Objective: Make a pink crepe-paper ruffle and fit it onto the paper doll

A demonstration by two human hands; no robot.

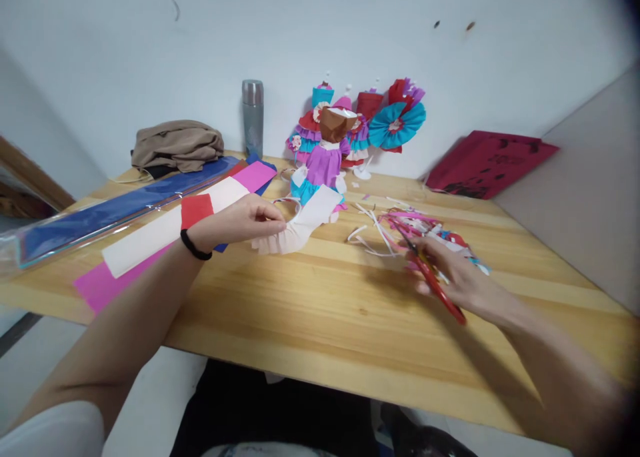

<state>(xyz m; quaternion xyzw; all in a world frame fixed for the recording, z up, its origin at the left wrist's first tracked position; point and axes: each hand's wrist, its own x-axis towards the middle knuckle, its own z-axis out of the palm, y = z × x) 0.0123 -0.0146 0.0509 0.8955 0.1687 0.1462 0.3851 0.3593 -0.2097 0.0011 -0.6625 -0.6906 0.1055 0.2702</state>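
Note:
Pinched between the fingers of my left hand is a strip of pale pink crepe paper. Its near end is gathered into ruffles and its far end lies flat and wide. My right hand, a little blurred, has its fingers round a pair of red-handled scissors, with the blades pointing up and to the left. The blades are apart from the pale strip, near a heap of paper scraps. Behind the strip stands a small doll-like form in a purple and blue paper dress.
Layered crepe sheets in pink, white and red lie left, beside a plastic-wrapped blue pack. A brown cloth, a grey flask, more paper dresses and a dark pink bag line the wall.

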